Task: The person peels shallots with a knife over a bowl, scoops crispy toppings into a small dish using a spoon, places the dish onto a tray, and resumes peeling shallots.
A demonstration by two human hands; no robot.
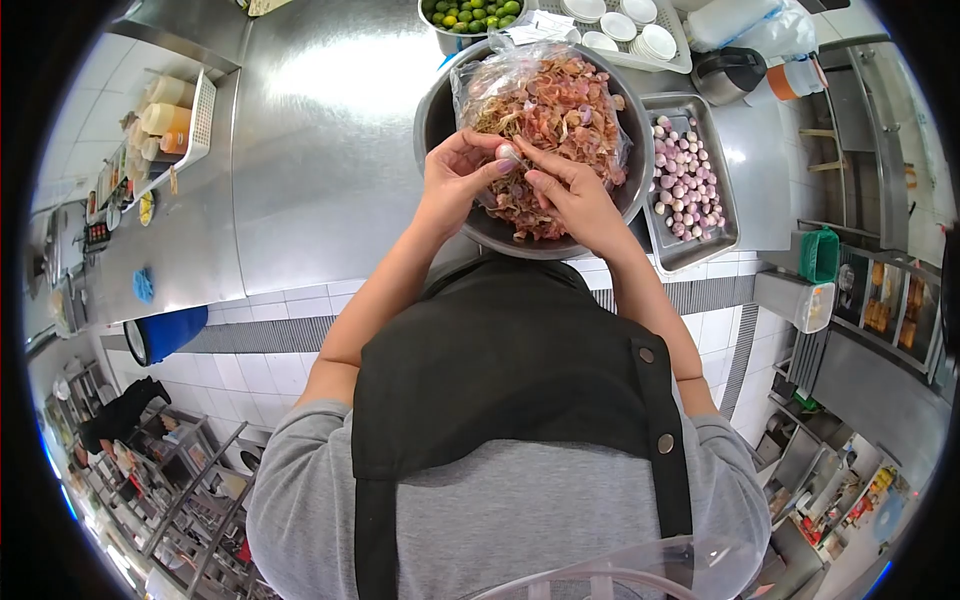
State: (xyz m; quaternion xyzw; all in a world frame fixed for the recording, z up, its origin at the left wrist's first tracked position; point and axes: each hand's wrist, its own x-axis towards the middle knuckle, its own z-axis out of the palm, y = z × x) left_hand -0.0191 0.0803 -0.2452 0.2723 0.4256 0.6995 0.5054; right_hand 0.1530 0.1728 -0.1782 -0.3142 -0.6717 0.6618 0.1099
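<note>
Over a large metal bowl (436,115) both my hands are close together. My left hand (462,178) pinches a small pale shallot (507,152) between thumb and fingertips. My right hand (572,195) has its fingers bent and pressed together beside the shallot; what they grip, if anything, is too small to name. Beneath my hands, reddish-brown skins (565,100) fill much of the bowl, with a clear plastic bag (490,75) around part of them. To the right of the bowl, a metal tray (731,215) holds several peeled purple-white shallots (687,185).
Behind the bowl are a pot of green limes (470,14) and a basket of white dishes (684,62). A dark jug (730,75) is at the back right. Bottles sit in a white rack (200,120) at the left. A person in black (120,412) is at the far lower left.
</note>
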